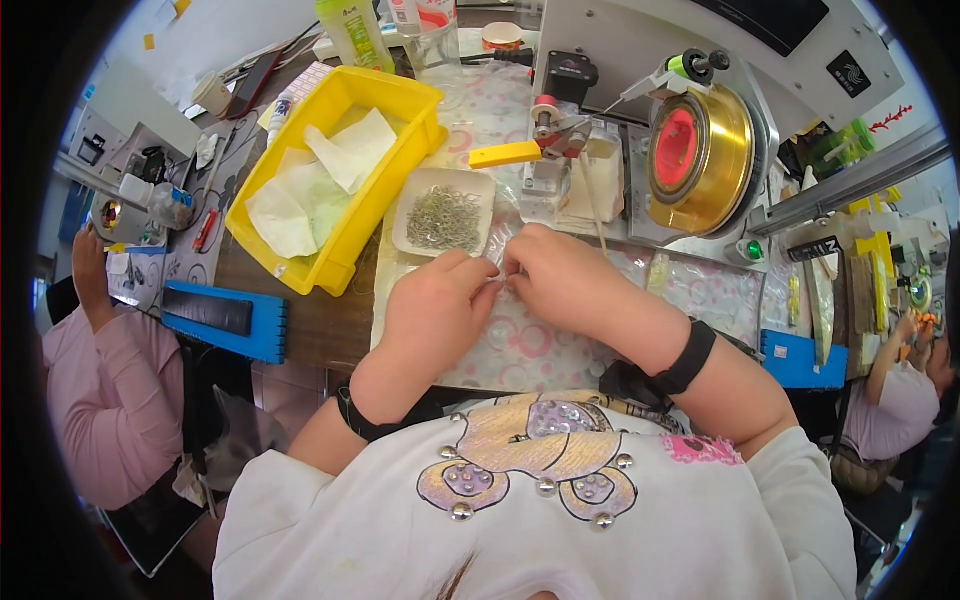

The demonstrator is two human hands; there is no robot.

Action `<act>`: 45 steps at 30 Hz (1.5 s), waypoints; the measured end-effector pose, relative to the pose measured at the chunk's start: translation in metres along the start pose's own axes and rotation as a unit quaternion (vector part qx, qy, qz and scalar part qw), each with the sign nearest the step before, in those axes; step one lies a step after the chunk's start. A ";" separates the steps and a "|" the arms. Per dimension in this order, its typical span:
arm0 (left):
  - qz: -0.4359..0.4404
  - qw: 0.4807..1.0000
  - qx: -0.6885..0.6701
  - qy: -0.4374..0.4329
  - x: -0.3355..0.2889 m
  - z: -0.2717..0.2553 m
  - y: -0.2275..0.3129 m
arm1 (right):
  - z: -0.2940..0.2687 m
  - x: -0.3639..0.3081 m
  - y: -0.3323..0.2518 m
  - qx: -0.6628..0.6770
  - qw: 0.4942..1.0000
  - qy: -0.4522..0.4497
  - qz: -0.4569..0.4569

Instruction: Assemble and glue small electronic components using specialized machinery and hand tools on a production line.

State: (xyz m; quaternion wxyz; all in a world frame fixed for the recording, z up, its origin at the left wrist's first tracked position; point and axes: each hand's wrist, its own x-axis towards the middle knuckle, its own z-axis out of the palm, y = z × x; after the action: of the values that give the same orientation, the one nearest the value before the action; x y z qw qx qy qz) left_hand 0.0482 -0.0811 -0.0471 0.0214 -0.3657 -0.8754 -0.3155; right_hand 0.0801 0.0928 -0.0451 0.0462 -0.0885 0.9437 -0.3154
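Note:
My left hand (432, 308) and my right hand (562, 280) meet at the fingertips over the front of the workbench. Both are closed in a pinch. A tiny pale bit shows between them, too small to name. Just beyond the fingers is a shallow white tray (402, 222), with many small silvery metal pieces (445, 218) heaped in it. Nearest my right hand, a machine base with a clamp-like head (565, 137) and a yellow bar (505, 154) stands farther back.
A yellow bin (345, 262) holding white paper sheets (350, 150) stands to the left. At the right, a gold spool (720, 160) is mounted on the machine. Bottles (355, 35) line the back. Blue armrest-like pads (225, 320) flank the bench. Other people sit at both sides.

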 end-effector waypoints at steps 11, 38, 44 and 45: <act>-0.008 0.996 -0.068 0.062 0.004 -0.007 0.004 | -0.014 -0.017 -0.006 0.063 0.992 0.105 -0.042; 0.193 0.964 0.018 0.182 0.031 -0.018 0.027 | -0.046 -0.023 -0.016 -0.090 0.943 0.245 -0.206; 0.227 0.957 0.077 0.161 0.036 -0.027 0.039 | -0.050 -0.028 -0.020 -0.121 0.948 0.201 -0.215; 0.232 0.956 0.077 0.159 0.038 -0.027 0.040 | -0.052 -0.029 -0.020 -0.107 0.949 0.210 -0.209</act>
State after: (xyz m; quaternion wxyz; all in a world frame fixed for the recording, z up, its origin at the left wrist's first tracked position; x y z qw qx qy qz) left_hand 0.0418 -0.0511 0.0062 0.2614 -0.5013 -0.7732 -0.2875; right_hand 0.1036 0.1131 0.0091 -0.2298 -0.2199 0.9206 -0.2264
